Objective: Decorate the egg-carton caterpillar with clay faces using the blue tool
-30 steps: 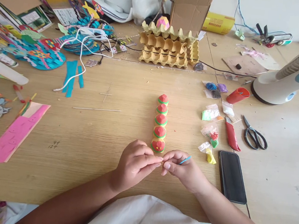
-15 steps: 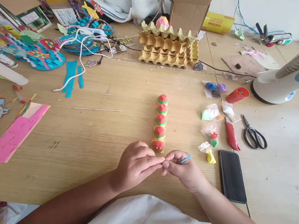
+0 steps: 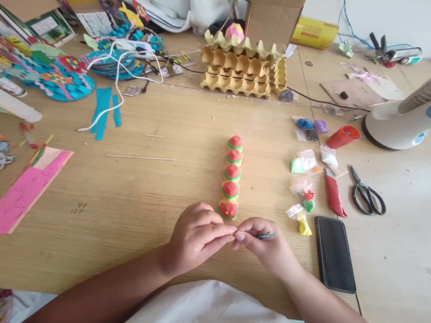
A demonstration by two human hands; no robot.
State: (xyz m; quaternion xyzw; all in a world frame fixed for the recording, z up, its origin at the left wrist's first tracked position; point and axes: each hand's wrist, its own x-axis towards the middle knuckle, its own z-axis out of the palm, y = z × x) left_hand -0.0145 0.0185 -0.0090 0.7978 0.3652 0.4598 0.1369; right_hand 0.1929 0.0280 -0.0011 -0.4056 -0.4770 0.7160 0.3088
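Just in front of the egg-carton caterpillar (image 3: 232, 174), my two hands meet fingertip to fingertip. The caterpillar is a row of several red-topped cups with green and yellow bands; the nearest cup carries small yellow eyes. My right hand (image 3: 263, 242) is closed round a thin blue stick-like tool (image 3: 268, 236), whose end sticks out past the fingers. My left hand (image 3: 199, 237) is closed, thumb and fingers pinched together. A tiny orange-yellow bit shows between the fingertips, too small to name.
To the right lie bagged clay (image 3: 304, 162), a red cup (image 3: 343, 137), a red-handled cutter (image 3: 335, 193), scissors (image 3: 367, 194) and a phone (image 3: 335, 254). Egg cartons (image 3: 236, 83) stand at the back, a fan (image 3: 394, 125) at far right. Thin sticks (image 3: 140, 157) and pink paper (image 3: 21, 194) lie left.
The blue tool in my right hand has tipped to a flatter angle. A bit of orange-yellow now shows between the fingertips. Both hands stay in nearly the same place.
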